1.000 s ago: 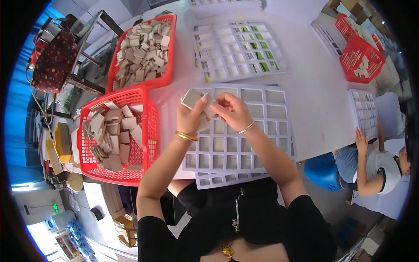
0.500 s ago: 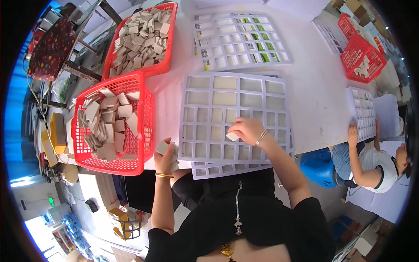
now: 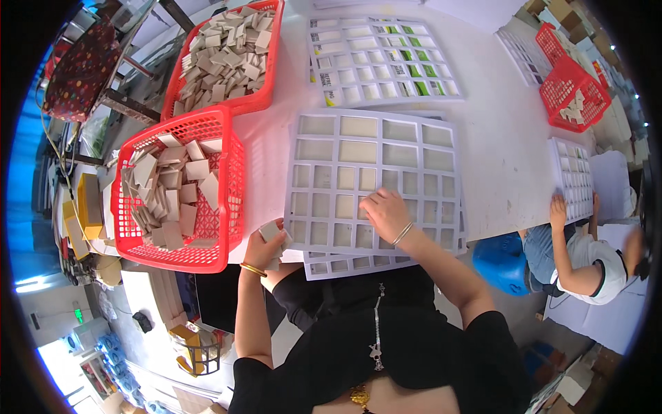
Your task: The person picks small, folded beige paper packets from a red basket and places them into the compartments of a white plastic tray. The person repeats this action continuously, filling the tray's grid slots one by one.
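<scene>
A white grid tray with rectangular pockets lies in front of me on top of other trays. Several pockets in its middle columns hold cream flat pieces; others look grey. My right hand is over the tray's middle, fingertips bent together and down at a pocket beside the filled ones. Whatever is under those fingertips is hidden. At the tray's lower left corner, my left hand is closed around a small stack of off-white flat pieces.
Left of the tray stands a red basket of loose flat pieces, with another red basket behind it. Farther back lie printed grid trays. At the right, another person handles a grid tray near a red basket.
The off-white piece that showed in my right fingertips is out of sight, and those fingers now press down at the tray. My left hand has shifted slightly right, still gripping its stack.
</scene>
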{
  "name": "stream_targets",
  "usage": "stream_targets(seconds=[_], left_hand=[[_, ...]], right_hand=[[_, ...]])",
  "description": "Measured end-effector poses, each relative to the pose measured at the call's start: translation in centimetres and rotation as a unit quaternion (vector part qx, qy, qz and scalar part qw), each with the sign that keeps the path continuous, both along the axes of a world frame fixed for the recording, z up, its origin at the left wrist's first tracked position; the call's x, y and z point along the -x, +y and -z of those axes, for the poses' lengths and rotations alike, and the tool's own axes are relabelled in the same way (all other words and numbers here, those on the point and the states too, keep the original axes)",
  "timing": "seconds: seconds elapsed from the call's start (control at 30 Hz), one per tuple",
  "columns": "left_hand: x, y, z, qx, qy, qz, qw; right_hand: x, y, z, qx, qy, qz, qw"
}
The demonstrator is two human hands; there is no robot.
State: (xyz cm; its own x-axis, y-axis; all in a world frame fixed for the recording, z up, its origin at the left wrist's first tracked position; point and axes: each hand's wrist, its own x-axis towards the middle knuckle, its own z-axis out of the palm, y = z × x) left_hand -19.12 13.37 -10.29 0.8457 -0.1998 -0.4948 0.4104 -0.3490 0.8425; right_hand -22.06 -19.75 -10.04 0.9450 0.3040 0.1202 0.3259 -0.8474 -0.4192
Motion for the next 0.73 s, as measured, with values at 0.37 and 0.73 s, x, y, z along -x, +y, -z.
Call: stream_targets(seconds=[0.37,0.73], left_hand=[[-0.7,-0.3,-4.4,0.073,0.025,0.054,0.996],[2.7,-1.4,-6.1,-0.023,-0.061,0.033,0.997]], right_hand=[[7.9,-14.4,3.2,0.029,-0.047,0.469,0.882],[9.8,-14.7,5.7,-0.41,0.02,0.486,0.772]])
